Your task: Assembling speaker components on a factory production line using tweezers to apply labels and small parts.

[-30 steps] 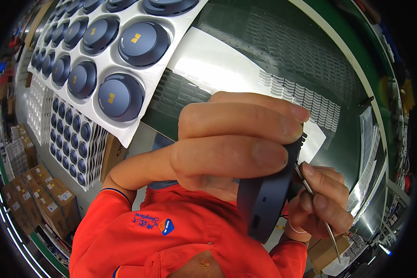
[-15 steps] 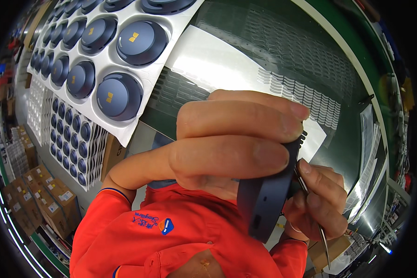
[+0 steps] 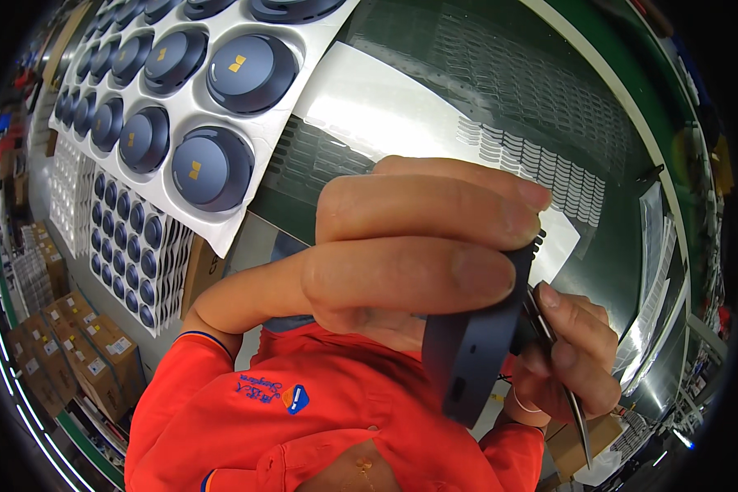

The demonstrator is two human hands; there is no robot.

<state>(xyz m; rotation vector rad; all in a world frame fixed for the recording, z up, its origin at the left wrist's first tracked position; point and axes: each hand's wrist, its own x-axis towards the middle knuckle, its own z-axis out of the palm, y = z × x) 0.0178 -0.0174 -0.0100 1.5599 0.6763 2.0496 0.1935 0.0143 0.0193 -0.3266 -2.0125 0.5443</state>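
My left hand (image 3: 410, 254) is closed around the edge of a dark blue headphone ear cup (image 3: 480, 353), holding it up on its side close to the camera. Small slots show on the cup's rim, and a row of dark teeth stands out past my fingertips. Behind the cup, my right hand (image 3: 586, 340) pinches a pair of metal tweezers (image 3: 580, 422), their long end slanting down. The tweezers' other end lies against or just behind the cup's far side; contact there is hidden. Clear sheets with rows of small curved strips (image 3: 545, 176) lie beyond my hands on the green table.
A white moulded tray (image 3: 225, 234) at upper left holds several ear cups (image 3: 211, 168) with yellow marks. Below it stands a stack of similar filled trays (image 3: 131, 246). Cardboard boxes (image 3: 86, 344) sit at lower left. Clear plastic strips (image 3: 652, 279) lie along the table's right side.
The ear cup and both hands have shifted very slightly to the right. The tweezers have turned a little in my right hand. Both grips are kept.
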